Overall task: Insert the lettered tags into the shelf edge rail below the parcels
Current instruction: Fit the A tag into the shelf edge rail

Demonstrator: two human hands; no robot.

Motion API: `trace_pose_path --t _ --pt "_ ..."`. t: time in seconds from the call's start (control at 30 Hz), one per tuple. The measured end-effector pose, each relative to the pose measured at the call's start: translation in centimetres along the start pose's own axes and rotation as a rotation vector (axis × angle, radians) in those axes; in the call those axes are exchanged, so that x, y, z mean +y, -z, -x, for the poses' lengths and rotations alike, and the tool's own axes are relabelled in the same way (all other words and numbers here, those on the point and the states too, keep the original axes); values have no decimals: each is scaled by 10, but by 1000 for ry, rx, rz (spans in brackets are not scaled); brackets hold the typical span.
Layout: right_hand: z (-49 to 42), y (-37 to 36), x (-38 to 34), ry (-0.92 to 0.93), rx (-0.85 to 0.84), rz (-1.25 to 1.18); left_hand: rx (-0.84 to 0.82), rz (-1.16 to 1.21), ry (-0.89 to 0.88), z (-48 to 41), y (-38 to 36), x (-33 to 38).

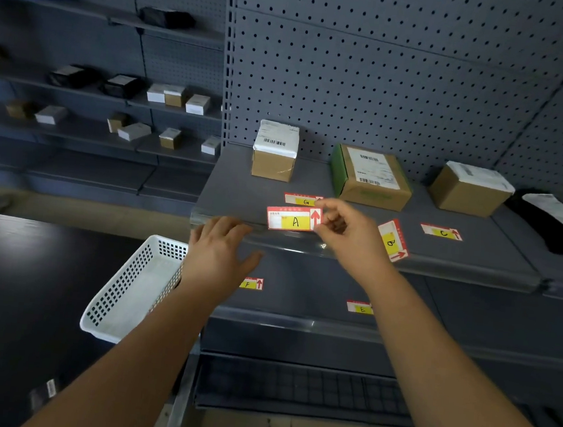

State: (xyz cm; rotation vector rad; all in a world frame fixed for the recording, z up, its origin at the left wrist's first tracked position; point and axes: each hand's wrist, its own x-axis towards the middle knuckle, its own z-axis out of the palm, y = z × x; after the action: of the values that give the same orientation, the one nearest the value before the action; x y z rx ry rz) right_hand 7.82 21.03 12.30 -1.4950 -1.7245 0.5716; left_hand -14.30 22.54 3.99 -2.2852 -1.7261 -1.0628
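Observation:
My right hand (347, 233) pinches the right end of the red-and-yellow tag "A" (291, 219), holding it just above the clear shelf edge rail (440, 268). My left hand (218, 252) rests with fingers spread on the rail's left end, holding nothing. Tag "G" (302, 200) lies flat on the shelf behind tag "A". A tag marked "Q" (392, 239) lies turned sideways right of my right hand, and tag "C" (441, 232) lies further right. Tags "F" (252, 283) and "E" (360, 307) lie on the lower shelf. Three cardboard parcels (274, 152) (371, 177) (468, 190) stand at the shelf's back.
A white perforated basket (128, 295) sits at the lower left beside the shelving. A black parcel (554, 222) with a white label lies at the far right. Pegboard (390, 69) backs the shelf. More shelves with small boxes run along the left wall.

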Motion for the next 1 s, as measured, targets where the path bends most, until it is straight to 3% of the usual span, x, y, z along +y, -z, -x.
trace_pose_path --t 0.17,0.53,1.0 --pt "-3 0 2 20 -5 -12 -54 -18 41 -3 -7 1" --pt "-23 -5 8 83 -90 -6 -1 -52 105 -6 -15 4" --pt "-35 -36 3 306 -112 325 -80 -22 123 -1 -4 -4"
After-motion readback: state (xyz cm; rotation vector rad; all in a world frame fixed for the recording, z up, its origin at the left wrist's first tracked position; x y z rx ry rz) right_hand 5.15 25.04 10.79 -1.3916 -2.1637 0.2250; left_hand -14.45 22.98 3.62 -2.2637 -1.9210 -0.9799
